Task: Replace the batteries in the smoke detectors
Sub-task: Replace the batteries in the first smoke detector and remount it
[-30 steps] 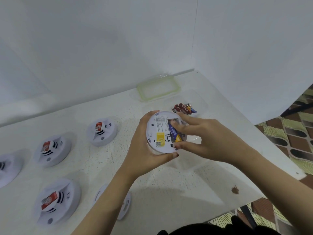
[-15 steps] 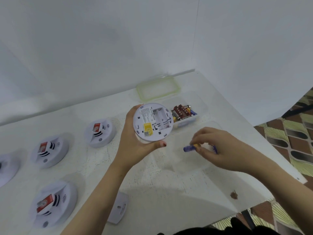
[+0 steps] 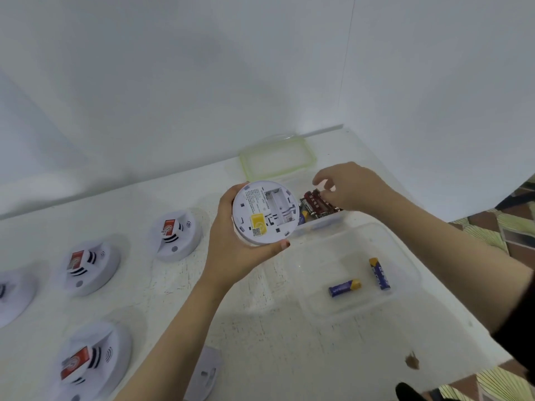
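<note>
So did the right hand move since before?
Yes. The right hand went from over the clear tray away to the red batteries, nearer the green-rimmed lid.

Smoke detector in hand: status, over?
Left hand holds smoke detector, battery bay empty. Right hand at red batteries, grip unclear. Nothing in the way.

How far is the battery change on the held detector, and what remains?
Done: the round white smoke detector in the left hand shows an empty bay; two blue batteries lie in the clear plastic tray. In hand: the right hand reaches the dark red batteries in the clear box. Left: fitting them, then probably the four other white detectors.
</note>
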`<action>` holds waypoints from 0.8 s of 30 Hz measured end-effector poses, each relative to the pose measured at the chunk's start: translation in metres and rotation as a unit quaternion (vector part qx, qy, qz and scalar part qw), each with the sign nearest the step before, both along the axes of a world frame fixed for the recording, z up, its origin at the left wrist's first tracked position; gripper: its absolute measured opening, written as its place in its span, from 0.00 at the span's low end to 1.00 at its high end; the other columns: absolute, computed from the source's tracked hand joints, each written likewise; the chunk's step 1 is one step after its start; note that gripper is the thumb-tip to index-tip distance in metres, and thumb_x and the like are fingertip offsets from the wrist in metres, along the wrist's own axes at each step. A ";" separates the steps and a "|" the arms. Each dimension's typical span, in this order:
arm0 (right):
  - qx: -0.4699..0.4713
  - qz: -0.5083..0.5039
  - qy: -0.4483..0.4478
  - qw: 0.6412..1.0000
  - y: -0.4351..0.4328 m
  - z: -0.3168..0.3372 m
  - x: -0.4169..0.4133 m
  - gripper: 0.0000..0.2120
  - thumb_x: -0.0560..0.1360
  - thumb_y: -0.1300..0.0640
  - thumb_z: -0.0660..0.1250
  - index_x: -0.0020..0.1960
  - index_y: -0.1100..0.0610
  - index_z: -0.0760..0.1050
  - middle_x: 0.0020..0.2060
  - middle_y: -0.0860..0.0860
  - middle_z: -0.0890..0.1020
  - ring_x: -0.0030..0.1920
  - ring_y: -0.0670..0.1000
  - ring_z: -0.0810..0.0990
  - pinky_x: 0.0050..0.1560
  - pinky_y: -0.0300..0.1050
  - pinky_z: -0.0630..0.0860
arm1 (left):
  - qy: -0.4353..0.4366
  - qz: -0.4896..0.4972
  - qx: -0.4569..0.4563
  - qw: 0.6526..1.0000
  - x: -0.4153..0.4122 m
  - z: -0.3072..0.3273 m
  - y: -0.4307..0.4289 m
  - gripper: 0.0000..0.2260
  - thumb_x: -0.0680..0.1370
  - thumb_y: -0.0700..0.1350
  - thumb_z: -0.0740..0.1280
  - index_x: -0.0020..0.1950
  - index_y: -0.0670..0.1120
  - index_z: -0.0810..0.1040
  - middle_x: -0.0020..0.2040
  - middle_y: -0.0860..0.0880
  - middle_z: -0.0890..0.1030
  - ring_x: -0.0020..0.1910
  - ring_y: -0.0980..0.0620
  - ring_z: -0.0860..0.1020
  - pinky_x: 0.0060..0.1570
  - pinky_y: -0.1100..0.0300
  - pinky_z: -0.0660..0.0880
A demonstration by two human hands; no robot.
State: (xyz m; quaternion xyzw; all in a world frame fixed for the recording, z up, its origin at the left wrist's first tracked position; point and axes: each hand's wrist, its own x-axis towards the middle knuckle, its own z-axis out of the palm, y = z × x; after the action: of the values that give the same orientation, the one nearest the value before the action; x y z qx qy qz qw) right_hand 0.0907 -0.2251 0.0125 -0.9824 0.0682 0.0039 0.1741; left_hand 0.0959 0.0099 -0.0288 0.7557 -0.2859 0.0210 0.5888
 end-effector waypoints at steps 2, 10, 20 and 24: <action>-0.055 -0.001 0.008 0.998 0.003 -0.001 0.010 0.13 0.73 0.58 0.63 0.55 0.48 0.77 0.52 0.46 0.79 0.55 0.49 0.75 0.45 0.40 0.65 | -0.002 0.015 -0.003 1.000 0.002 -0.002 -0.001 0.38 0.59 0.54 0.78 0.64 0.57 0.63 0.58 0.72 0.69 0.62 0.65 0.71 0.57 0.73 0.70; -0.011 0.004 -0.041 0.999 0.007 -0.003 0.014 0.09 0.71 0.59 0.65 0.50 0.50 0.77 0.42 0.46 0.81 0.47 0.49 0.76 0.41 0.40 0.64 | 0.004 0.015 -0.021 1.000 0.009 -0.003 -0.003 0.39 0.59 0.52 0.78 0.65 0.53 0.62 0.62 0.64 0.69 0.62 0.67 0.70 0.57 0.74 0.69; 0.456 -0.019 -0.154 0.876 0.033 0.043 -0.025 0.06 0.70 0.64 0.71 0.44 0.55 0.79 0.32 0.51 0.83 0.29 0.48 0.75 0.30 0.39 0.71 | 0.001 0.018 0.020 1.000 0.009 -0.004 -0.008 0.46 0.58 0.57 0.79 0.72 0.59 0.60 0.67 0.60 0.70 0.68 0.58 0.69 0.67 0.52 0.70; 0.327 0.054 -0.191 0.924 0.043 0.037 -0.031 0.09 0.69 0.61 0.71 0.45 0.50 0.79 0.34 0.46 0.82 0.28 0.48 0.75 0.32 0.35 0.72 | -0.038 0.016 0.021 0.999 0.007 0.003 -0.010 0.39 0.60 0.57 0.78 0.65 0.71 0.61 0.62 0.68 0.71 0.65 0.58 0.72 0.64 0.54 0.73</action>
State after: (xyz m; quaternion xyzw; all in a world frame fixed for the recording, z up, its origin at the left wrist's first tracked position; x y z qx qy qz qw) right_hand 0.0598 -0.1821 0.0498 -0.8549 -0.0246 -0.1526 0.4953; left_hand 0.1033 -0.0003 -0.0257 0.7709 -0.2962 0.0537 0.5613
